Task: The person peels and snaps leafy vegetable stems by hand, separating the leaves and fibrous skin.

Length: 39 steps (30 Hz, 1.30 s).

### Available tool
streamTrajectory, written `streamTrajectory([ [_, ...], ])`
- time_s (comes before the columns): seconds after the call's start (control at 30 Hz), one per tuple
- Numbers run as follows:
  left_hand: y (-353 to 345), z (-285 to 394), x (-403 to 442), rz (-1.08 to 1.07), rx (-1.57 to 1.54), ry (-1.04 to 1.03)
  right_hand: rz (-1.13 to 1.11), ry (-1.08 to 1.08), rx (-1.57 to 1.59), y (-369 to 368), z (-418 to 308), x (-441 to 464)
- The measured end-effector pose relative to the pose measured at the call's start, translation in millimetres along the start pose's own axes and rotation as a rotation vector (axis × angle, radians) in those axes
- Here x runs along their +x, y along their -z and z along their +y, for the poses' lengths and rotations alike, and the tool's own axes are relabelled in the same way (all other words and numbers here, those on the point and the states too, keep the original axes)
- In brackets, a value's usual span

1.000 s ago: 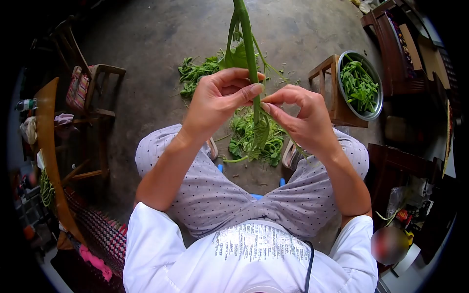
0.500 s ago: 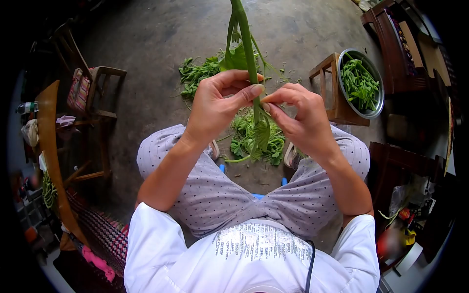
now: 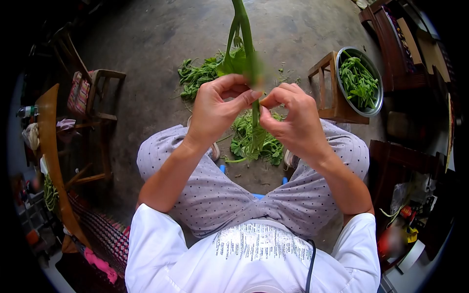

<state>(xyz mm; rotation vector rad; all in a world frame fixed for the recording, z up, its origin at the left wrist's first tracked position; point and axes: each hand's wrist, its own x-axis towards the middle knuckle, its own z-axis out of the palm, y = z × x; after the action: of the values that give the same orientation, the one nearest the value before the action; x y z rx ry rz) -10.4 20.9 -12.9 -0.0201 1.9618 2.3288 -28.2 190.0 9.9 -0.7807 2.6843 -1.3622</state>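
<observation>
A long green leafy stem [image 3: 247, 36] stands nearly upright in front of me, with a broad leaf and side stalks hanging from it. My left hand [image 3: 222, 102] is closed round its middle, thumb against fingers. Just to the right, my right hand [image 3: 293, 115] pinches thumb and forefinger together at the edge of the stem; what lies between the fingertips is too small to make out. Below, between my feet, lies a pile of cut leaves and stalks [image 3: 266, 144]. A second heap of greens [image 3: 198, 73] rests on the floor beyond my left hand.
A metal basin [image 3: 380, 93] of green stems sits tilted-looking on a wooden stool [image 3: 337, 107] at the right. On the left are a wooden chair [image 3: 95, 88] and a wooden table edge [image 3: 49, 127]. Dark wooden furniture [image 3: 391, 53] stands at the far right.
My right hand has shifted slightly left and down along the stem, staying pinched. My left hand keeps its hold, and the lower leaf has turned.
</observation>
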Motion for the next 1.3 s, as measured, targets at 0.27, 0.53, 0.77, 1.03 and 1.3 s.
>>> streamTrajectory([
  [0.27, 1.1, 0.2, 0.3, -0.044, 0.005, 0.020, -0.018, -0.105, 0.109, -2.6, -1.2, -0.5],
  [0.53, 11.3, 3.5, 1.1, -0.086, -0.146, 0.120, -0.154, -0.369, 0.751, 13.7, 19.4, 10.3],
  [0.77, 23.7, -1.1, -1.7, -0.182, -0.044, 0.240, 0.008, -0.364, 1.506, 42.3, 37.4, 24.2],
  [1.03, 25.8, -14.2, -13.2, -0.238, 0.011, 0.330, 0.289, 0.046, 1.864, 122.6, 87.3, 34.4],
  [1.3, 34.7, -7.8, -12.7, -0.131, -0.211, 0.388, 0.396, 0.219, 1.335, 145.8, 82.5, 25.1],
])
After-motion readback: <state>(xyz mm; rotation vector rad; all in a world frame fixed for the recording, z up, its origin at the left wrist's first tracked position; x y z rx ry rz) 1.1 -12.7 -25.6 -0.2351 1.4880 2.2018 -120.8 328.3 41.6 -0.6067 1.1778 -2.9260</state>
